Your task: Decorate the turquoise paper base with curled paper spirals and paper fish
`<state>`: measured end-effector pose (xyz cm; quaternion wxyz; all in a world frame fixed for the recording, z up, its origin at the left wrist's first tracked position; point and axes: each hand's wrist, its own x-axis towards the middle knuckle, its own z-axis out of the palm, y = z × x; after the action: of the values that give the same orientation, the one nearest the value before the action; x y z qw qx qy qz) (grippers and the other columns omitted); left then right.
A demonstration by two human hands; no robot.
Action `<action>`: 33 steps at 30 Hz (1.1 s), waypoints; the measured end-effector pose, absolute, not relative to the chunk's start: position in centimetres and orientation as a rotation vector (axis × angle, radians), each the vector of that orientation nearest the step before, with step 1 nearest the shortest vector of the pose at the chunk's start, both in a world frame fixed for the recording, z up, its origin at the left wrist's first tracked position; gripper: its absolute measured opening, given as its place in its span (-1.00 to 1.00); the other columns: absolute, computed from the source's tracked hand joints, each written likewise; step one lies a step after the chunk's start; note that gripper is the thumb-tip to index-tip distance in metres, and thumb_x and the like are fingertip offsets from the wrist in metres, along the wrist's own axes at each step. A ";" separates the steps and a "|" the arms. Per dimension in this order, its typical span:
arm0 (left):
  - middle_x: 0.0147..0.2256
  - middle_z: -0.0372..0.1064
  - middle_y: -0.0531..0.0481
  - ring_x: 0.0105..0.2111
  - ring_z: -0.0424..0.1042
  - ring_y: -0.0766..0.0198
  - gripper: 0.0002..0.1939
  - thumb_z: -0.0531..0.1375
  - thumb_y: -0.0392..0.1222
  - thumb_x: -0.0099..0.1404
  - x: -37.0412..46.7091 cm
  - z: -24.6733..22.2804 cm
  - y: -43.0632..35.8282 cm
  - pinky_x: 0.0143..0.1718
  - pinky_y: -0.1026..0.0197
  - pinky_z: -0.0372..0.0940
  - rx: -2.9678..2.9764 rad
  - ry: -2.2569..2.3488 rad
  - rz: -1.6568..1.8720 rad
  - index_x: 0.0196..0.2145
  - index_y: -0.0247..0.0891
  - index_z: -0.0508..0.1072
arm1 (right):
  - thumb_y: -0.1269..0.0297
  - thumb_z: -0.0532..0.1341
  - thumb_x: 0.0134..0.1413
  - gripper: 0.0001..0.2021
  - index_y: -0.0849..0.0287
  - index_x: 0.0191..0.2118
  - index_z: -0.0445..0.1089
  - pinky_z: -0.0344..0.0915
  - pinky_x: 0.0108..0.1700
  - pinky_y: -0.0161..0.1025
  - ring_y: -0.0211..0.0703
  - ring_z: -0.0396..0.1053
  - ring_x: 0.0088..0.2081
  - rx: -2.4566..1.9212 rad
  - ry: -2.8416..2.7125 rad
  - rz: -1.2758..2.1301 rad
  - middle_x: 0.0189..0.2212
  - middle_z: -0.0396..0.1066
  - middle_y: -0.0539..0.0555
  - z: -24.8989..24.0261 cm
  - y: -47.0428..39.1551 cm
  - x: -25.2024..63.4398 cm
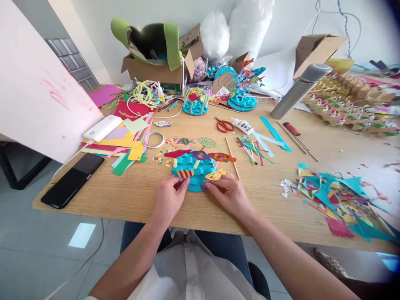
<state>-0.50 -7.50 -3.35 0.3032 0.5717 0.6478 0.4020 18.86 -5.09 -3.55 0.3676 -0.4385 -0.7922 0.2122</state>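
A round blue paper sea craft [193,167] rests on the table in front of me, built of wavy pieces and dotted with paper fish. My left hand [170,196] grips its near left rim between thumb and fingers, just under a red-and-yellow striped fish [185,173]. At the opposite side my right hand [228,192] pinches the near right rim, below a yellow patterned fish [215,174]. Behind the craft's top stand a purple fish [201,155] and an orange spotted fish [222,157]. My fingertips under the rim are partly hidden.
Red-handled scissors [225,125], a glue bottle [243,126] and paper strips [253,150] lie beyond the craft. To the left are a phone [72,180] and coloured paper [128,139]. Paper scraps [340,196] and a steel flask [298,92] occupy the right.
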 end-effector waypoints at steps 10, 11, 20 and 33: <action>-0.48 0.56 -0.09 -0.43 0.52 0.16 -0.73 0.20 -0.05 0.20 -0.7 -3.1 -7.4 -0.34 0.22 0.33 1.384 1.705 1.084 -0.51 -0.29 0.54 | 0.31 0.17 0.21 -0.75 0.14 -0.47 0.51 0.18 -0.28 -0.20 -0.21 0.28 -0.44 -1.056 -2.056 0.561 -0.56 0.37 0.02 -3.9 -4.9 19.1; -0.48 0.55 -0.09 -0.43 0.52 0.16 -0.72 0.20 -0.04 0.20 -0.7 -3.2 -7.4 -0.33 0.22 0.34 1.379 1.699 1.091 -0.51 -0.29 0.54 | 0.31 0.17 0.21 -0.75 0.14 -0.47 0.51 0.19 -0.27 -0.19 -0.20 0.29 -0.43 -1.060 -2.056 0.569 -0.55 0.38 0.03 -3.9 -4.9 19.1; -0.49 0.51 -0.10 -0.51 0.45 0.23 -0.70 0.23 0.00 0.15 -0.4 -3.3 -7.4 -0.43 0.24 0.30 1.387 1.704 1.171 -0.47 -0.33 0.50 | 0.24 0.24 0.11 -0.85 0.13 -0.42 0.52 0.28 -0.26 -0.18 -0.13 0.38 -0.35 -1.172 -1.903 0.735 -0.46 0.47 0.07 -3.7 -5.1 18.6; -0.46 0.55 -0.09 -0.46 0.50 0.18 -0.69 0.24 0.03 0.14 -0.6 -3.3 -7.3 -0.38 0.24 0.33 1.341 1.688 1.156 -0.47 -0.29 0.56 | 0.18 0.30 -0.02 -0.85 0.15 -0.42 0.51 0.36 -0.37 -0.21 -0.12 0.43 -0.42 -1.258 -1.594 1.130 -0.47 0.52 0.07 -4.7 -5.0 18.3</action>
<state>-0.62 -7.27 -3.30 0.3405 0.5155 0.6489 0.4442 18.28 -5.00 -4.65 0.3974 -0.4968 -0.6295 0.4461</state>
